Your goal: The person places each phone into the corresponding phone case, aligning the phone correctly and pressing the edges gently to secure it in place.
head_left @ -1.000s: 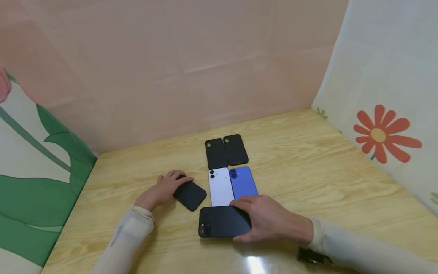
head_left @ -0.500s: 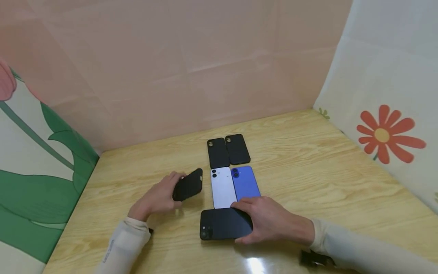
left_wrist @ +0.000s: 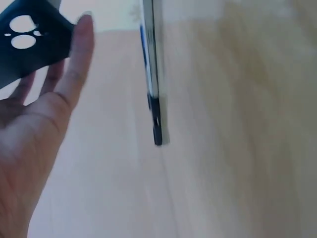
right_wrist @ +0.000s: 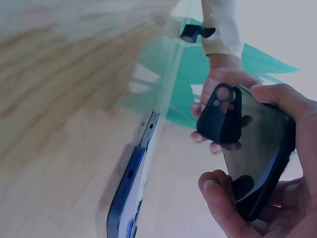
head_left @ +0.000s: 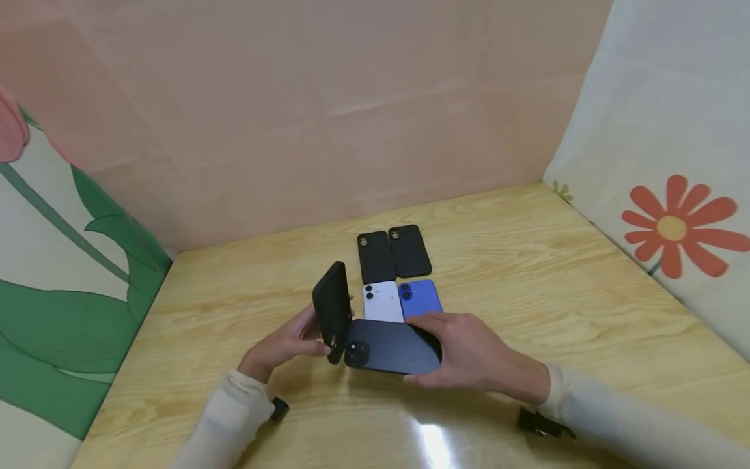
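Observation:
My left hand [head_left: 288, 346] holds a black phone case [head_left: 331, 306] tipped up on edge, with the thumb at its lower end. Round camera cutouts show in that case [left_wrist: 47, 52] in the left wrist view. A dark phone [head_left: 383, 346] lies back up in my right hand [head_left: 471, 355], which grips its right end between thumb and fingers. The phone's camera end is right beside the case's lower edge; whether they touch I cannot tell. From the right wrist, the phone [right_wrist: 260, 134] shows its glossy face, with the case [right_wrist: 218, 119] in front of its far end.
Behind the dark phone, a white phone [head_left: 381, 299] and a blue phone [head_left: 420, 296] lie side by side, partly covered from view. Two more black cases [head_left: 377, 256] lie beyond them on the wooden table [head_left: 527, 260]. A pink cloth [head_left: 293, 130] hangs at the back.
My left hand has picked the black case up off the table, turned it upright and brought it right, beside the phone. My right hand has raised the dark phone and shifted it slightly away from me.

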A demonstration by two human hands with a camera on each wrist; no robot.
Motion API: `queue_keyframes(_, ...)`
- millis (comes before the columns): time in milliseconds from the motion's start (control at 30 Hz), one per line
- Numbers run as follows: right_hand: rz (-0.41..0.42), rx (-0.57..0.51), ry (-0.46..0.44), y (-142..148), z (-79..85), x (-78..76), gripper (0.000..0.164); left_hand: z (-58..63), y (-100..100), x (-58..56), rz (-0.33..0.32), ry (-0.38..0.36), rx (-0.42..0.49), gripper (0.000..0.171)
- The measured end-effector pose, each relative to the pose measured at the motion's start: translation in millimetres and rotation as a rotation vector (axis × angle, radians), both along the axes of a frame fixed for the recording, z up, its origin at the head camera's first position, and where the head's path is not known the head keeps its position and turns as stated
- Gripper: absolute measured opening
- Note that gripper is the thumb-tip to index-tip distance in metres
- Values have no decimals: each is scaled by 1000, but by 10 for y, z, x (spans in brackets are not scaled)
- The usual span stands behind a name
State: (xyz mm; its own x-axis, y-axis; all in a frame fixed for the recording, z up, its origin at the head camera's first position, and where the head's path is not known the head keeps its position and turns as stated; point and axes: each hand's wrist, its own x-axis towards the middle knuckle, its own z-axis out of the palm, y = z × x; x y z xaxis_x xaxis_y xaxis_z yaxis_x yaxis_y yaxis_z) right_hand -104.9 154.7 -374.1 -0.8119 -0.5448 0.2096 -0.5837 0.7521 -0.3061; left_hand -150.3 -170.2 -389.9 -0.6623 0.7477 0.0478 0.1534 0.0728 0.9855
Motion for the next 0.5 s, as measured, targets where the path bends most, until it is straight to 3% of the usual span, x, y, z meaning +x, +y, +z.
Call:
queue_keyframes(200,0,0,-12,-7,-9,3,80,30,203,52,-49,100,14,82)
queue_keyframes(300,16,-27,-40,-7,-33,-2,77,30,268,83,-37,146,-2,78)
queue_keyframes(500,103,-292,-207,27,-60,-32,71,17,344,139,-18,143,-23,73)
